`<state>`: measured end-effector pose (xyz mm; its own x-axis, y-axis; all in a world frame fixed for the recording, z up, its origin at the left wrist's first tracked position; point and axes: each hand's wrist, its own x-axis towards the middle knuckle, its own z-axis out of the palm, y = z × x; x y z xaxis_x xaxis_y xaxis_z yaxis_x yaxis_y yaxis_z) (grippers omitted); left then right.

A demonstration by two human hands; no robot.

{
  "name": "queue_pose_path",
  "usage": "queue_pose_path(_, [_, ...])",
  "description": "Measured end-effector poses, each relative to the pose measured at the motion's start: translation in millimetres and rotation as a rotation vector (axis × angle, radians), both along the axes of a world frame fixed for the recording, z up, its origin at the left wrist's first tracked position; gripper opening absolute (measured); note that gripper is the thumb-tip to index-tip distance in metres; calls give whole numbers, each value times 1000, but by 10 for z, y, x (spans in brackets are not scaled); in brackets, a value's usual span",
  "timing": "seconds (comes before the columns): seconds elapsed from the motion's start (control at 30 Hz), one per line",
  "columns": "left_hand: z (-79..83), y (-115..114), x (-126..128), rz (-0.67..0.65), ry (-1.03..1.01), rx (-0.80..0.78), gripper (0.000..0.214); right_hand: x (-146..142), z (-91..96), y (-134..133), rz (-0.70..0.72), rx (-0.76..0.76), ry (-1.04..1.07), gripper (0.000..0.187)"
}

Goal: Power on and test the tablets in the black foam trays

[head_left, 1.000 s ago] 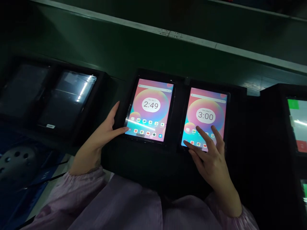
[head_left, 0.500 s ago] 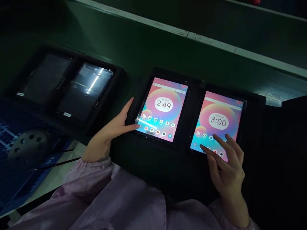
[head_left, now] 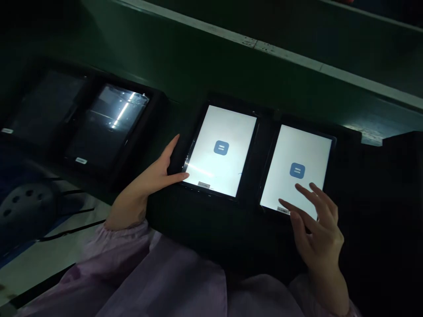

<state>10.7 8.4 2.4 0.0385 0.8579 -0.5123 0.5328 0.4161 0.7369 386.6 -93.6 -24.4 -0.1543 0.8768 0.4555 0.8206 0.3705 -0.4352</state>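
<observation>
- White-lit, black-edged rectangular tablet (head_left: pixel 228 130): face up in black holder (head_left: pixel 261 147), just beside my left hand. Rounded blue square icon mid-screen.
- Matching white-lit tablet (head_left: pixel 299 147): to its right, face up, same icon, under my right hand.
- My left hand (head_left: pixel 152 178): thumb and index spread wide, gripping nothing. Thumb tip at that screen's lower-left corner; touching or just over it, can't tell.
- My right hand (head_left: pixel 322 235): fingers apart, lightly bent, holding nothing, over the lower screen. Glass contact: can't tell.
- Two dark-screened rectangular tablets, in a black tray (head_left: pixel 157 105) on the left, well apart from the lit pair.
- Step, my read: working both touchscreens together, each on what looks like a startup screen.
- Next move calls for light fingertip taps, no stray presses.
</observation>
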Motion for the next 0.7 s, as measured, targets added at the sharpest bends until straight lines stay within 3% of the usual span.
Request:
queue_pose_path(0.07, [19,24,65,114,-38,0,122,108,32,50,-103,14,-10,22])
queue_pose_path(0.2, [32,224,316,382,-68,79,73,360,38,222,-358,-75,-44,35])
queue_pose_path(0.33, [52,514,584,554,-11,135,47,436,-63,425,-429,-88,-30,42])
queue_pose_path(0.47, [17,675,628,594,78,259,36,341,-174,535,-407,-11,-14,36])
queue_pose_path(0.7, [3,702,646,570,151,315,43,322,-251,499,-396,-40,-75,38])
